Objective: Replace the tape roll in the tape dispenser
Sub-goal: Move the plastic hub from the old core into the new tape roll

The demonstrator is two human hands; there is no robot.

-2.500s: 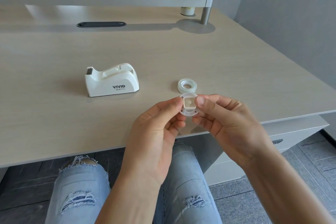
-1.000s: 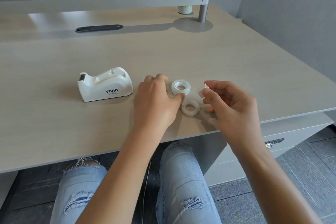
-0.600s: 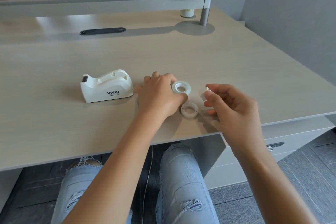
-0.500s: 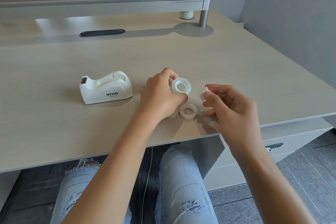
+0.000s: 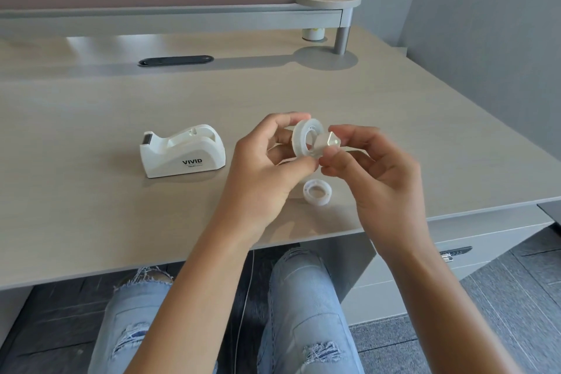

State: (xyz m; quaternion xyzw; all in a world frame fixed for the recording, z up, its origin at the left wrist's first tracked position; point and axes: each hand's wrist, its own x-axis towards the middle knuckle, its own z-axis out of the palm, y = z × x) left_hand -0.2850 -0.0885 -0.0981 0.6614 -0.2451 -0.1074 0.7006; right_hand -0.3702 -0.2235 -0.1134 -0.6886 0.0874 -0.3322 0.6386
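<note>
My left hand (image 5: 267,167) holds a clear tape roll (image 5: 303,138) upright above the desk, its hole facing right. My right hand (image 5: 376,167) pinches a small white plastic spindle (image 5: 329,143) with its end at the roll's hole. A second ring, the thin used tape core (image 5: 317,192), lies flat on the desk just below both hands. The white tape dispenser (image 5: 182,151), marked VIVID, stands to the left with its cradle empty and the cutter at its left end.
The wooden desk (image 5: 91,206) ends close in front of the used core. A grey raised shelf (image 5: 182,20) runs along the back, with a small white cup (image 5: 313,34) under it and a black cable slot (image 5: 176,60). My knees are under the desk.
My left hand picked the clear tape roll off the desk and raised it. My right hand brought the spindle up to its hole. The used core stays on the desk.
</note>
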